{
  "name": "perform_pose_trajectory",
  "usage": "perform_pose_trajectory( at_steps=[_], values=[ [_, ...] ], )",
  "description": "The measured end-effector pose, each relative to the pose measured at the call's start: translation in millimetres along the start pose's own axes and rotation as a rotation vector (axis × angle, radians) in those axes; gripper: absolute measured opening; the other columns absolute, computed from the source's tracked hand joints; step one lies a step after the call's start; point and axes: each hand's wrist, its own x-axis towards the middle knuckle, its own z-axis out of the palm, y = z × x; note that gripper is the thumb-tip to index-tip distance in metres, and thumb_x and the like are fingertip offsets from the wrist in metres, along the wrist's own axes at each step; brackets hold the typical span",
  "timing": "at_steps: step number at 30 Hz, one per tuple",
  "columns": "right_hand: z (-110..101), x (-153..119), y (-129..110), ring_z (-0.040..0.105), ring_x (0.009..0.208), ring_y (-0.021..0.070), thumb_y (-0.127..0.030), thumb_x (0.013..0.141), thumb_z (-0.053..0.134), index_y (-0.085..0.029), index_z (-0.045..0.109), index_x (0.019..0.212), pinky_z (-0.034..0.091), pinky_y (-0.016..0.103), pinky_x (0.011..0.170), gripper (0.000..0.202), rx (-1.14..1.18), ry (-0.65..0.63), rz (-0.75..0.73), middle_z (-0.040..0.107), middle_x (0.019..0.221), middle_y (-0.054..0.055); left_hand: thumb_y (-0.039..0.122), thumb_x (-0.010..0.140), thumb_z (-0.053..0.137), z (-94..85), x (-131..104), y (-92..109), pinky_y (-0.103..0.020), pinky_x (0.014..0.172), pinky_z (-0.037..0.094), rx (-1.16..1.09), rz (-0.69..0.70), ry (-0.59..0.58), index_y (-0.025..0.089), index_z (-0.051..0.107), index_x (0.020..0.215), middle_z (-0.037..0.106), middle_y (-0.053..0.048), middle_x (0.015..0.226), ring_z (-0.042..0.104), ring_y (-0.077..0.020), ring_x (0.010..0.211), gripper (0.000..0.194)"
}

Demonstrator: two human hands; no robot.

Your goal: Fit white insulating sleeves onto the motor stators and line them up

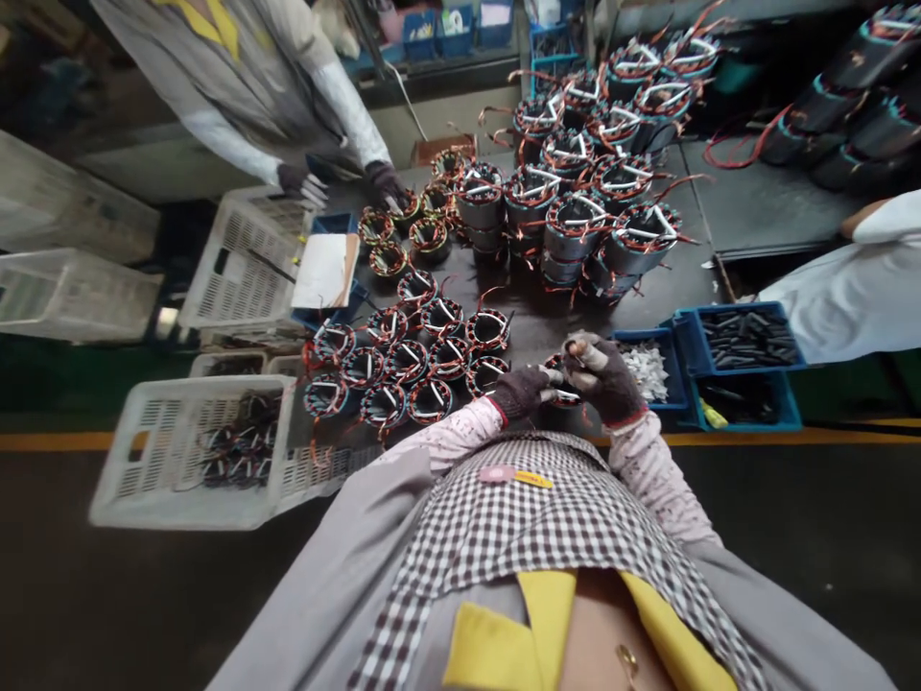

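A motor stator (567,396), a ring with copper windings and a white strip, stands at the table's front edge close to my body, partly hidden by my hands. My left hand (527,390), in a dark fingerless glove, has its fingers closed on the stator's left rim. Over its right side, my right hand (602,376) is raised with thumb and fingers pinched together; what they hold is too small to make out. Just left of my left hand stand several similar stators (430,401) in rows, with red wires and white strips on top.
Taller stacked stators (576,230) fill the table's middle. Blue bins with white pieces (646,369) and black tubes (748,338) sit at right. White crates (191,451) stand at left. A co-worker's gloved hand (387,185) touches stators across the table; another person's sleeve (856,278) shows at right.
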Motion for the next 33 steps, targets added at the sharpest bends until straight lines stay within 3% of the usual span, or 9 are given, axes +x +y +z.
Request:
perform_pose_trajectory(
  at_steps=[5,10,12,15,20,24,27,31,33],
  values=[
    [6,-4,18,0.073,0.095,0.0264,-0.057,0.085,0.07,-0.021,0.075,0.099,0.06,0.046,0.097,0.039,0.022,-0.032,0.089,0.08,0.099,0.008,0.031,0.11,0.048,-2.2,-8,12,-0.04,0.097,0.055,0.234,-0.01,-0.043,0.021,0.074,0.135,0.075,-0.015,0.128,0.071,-0.0309,0.118,0.037],
    [14,-11,37,0.072,0.116,0.0297,-0.043,0.092,0.066,-0.023,0.076,0.125,0.053,0.049,0.112,0.041,-0.116,0.005,0.063,0.08,0.123,0.011,0.038,0.11,0.047,-11.5,-4,16,-0.046,0.094,0.055,0.272,-0.131,-0.13,0.014,0.074,0.132,0.075,-0.02,0.124,0.073,-0.0351,0.113,0.042],
    [19,-10,38,0.073,0.111,0.0304,-0.041,0.092,0.066,-0.023,0.075,0.128,0.055,0.049,0.109,0.041,-0.173,0.054,0.128,0.08,0.118,0.012,0.035,0.106,0.055,-17.8,-9,18,-0.045,0.094,0.055,0.109,-0.081,-0.185,0.014,0.079,0.119,0.078,-0.017,0.117,0.074,-0.0339,0.109,0.034],
    [22,-9,34,0.072,0.103,0.0293,-0.043,0.091,0.068,-0.024,0.076,0.11,0.056,0.048,0.103,0.029,-0.172,0.077,0.148,0.08,0.106,0.011,0.04,0.097,0.068,-19.8,-24,23,-0.033,0.084,0.054,-0.534,0.04,-0.245,0.016,0.079,0.101,0.079,-0.008,0.098,0.072,-0.0236,0.091,0.027],
    [4,-26,15,0.07,0.092,0.0241,-0.051,0.077,0.082,-0.021,0.072,0.093,0.058,0.041,0.09,0.035,0.333,0.0,0.168,0.078,0.097,0.007,0.064,0.075,0.08,-5.5,-34,15,-0.021,0.051,0.034,-1.325,-0.206,0.035,0.016,0.062,0.082,0.057,0.002,0.066,0.047,-0.0088,0.055,0.052],
    [-3,-47,-12,0.071,0.094,0.0253,-0.052,0.067,0.095,-0.019,0.078,0.111,0.059,0.041,0.087,0.057,0.523,-0.196,0.218,0.081,0.103,0.008,0.072,0.067,0.084,-2.0,-27,7,-0.021,0.045,0.022,-1.408,-0.24,-0.071,0.017,0.058,0.083,0.048,0.005,0.064,0.038,-0.0067,0.052,0.062],
    [2,-51,-27,0.071,0.092,0.0245,-0.056,0.068,0.095,-0.018,0.079,0.099,0.059,0.041,0.091,0.051,0.471,-0.269,0.179,0.08,0.095,0.007,0.077,0.069,0.083,-0.3,-21,7,-0.022,0.044,0.019,-1.39,-0.161,-0.145,0.018,0.057,0.08,0.044,0.006,0.062,0.032,-0.0059,0.05,0.065],
    [-2,-48,-14,0.069,0.086,0.0237,-0.058,0.074,0.087,-0.018,0.076,0.088,0.059,0.04,0.089,0.044,0.36,-0.15,0.135,0.077,0.088,0.006,0.075,0.075,0.082,9.8,-10,5,-0.022,0.049,0.032,-1.34,-0.081,-0.193,0.016,0.062,0.081,0.052,0.002,0.064,0.041,-0.0076,0.053,0.063],
    [-16,-46,10,0.069,0.089,0.024,-0.057,0.079,0.081,-0.018,0.077,0.095,0.058,0.041,0.091,0.042,0.279,0.019,0.14,0.078,0.094,0.007,0.065,0.078,0.084,14.8,-5,4,-0.026,0.063,0.05,-1.28,-0.027,-0.071,0.015,0.069,0.096,0.065,-0.003,0.08,0.058,-0.0127,0.067,0.055]
  ],
)
